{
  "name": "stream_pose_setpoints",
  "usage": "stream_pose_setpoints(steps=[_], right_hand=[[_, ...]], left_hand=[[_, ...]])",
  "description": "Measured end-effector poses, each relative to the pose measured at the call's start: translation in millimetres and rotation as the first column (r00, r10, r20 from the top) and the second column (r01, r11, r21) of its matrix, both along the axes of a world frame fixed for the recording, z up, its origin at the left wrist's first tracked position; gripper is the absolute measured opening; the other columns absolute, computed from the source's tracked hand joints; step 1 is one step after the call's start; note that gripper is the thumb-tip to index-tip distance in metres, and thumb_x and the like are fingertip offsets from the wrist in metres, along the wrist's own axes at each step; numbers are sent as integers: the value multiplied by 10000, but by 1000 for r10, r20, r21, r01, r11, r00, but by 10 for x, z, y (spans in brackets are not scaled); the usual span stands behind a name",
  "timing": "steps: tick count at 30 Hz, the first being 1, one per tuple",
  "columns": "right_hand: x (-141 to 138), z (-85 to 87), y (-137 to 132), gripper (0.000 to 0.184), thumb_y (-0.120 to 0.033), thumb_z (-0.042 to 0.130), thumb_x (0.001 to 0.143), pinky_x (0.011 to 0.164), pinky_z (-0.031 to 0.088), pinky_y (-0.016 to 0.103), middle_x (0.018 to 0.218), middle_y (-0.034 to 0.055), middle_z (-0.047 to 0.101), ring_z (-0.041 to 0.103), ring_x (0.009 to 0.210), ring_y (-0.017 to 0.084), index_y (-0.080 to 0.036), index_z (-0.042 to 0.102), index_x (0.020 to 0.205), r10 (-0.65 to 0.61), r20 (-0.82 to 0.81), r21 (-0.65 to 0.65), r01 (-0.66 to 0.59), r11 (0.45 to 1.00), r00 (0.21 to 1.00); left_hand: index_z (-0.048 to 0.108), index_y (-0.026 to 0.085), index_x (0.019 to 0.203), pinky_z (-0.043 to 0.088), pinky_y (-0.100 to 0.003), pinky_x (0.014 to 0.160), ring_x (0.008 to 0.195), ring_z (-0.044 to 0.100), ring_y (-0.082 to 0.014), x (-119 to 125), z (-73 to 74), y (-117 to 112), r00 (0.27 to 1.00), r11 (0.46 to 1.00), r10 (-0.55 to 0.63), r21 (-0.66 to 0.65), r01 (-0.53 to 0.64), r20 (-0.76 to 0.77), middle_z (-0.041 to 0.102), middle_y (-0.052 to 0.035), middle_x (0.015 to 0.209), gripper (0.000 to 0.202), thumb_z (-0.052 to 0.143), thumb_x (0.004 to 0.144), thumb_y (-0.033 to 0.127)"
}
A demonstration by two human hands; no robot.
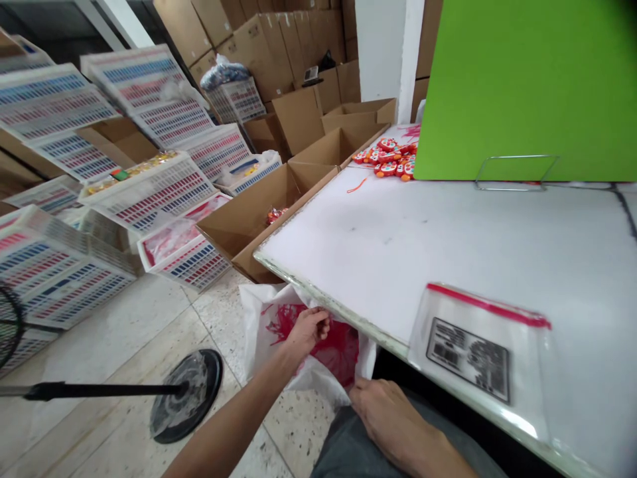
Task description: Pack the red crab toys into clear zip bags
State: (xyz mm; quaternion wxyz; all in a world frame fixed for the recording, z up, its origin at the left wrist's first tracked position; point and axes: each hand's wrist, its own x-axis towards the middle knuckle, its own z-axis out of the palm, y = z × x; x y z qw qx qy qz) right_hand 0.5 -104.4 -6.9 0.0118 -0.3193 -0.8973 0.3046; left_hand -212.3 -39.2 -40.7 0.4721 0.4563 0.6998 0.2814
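A white sack (256,342) stands on the floor against the table's edge, with red strips (341,352) inside it. Over the sack's mouth is my left hand (309,330), its fingers curled together; whatever they may hold is hidden. My right hand (385,415) is closed at the near rim of the sack, by my knee, with the fingertips on the white material. On the table to the right lies a flat transparent plastic bag (480,358) with a red strip along its top and a black printed label.
Red-orange toy-like pieces (391,159) are heaped at the table's (348,245) far end, beside a green board (517,86). Open cardboard boxes (239,229) line the table's left side. Stacked plastic crates (154,192) and a fan's round base (186,398) occupy the floor at left.
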Motion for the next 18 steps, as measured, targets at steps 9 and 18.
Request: stream_pose_setpoints(steps=[9, 18], right_hand=[[-24, 53, -4, 255, -87, 378, 862, 602, 332, 249, 860, 35, 660, 615, 752, 156, -176, 614, 819, 5, 8, -2, -5, 1000, 1000], [-36, 18, -9, 238, -69, 401, 837, 567, 314, 257, 836, 26, 656, 615, 702, 147, -176, 611, 804, 20, 27, 28, -20, 999, 999]], left_hand=[[546, 142, 1054, 501, -363, 748, 879, 583, -177, -459, -43, -379, 852, 927, -340, -292, 234, -397, 577, -67, 1040, 251, 522, 855, 294], [526, 142, 1098, 439, -446, 865, 1026, 526, -225, -632, -54, -209, 643, 967, -252, -217, 135, -723, 520, -90, 1168, 285, 520, 854, 289]])
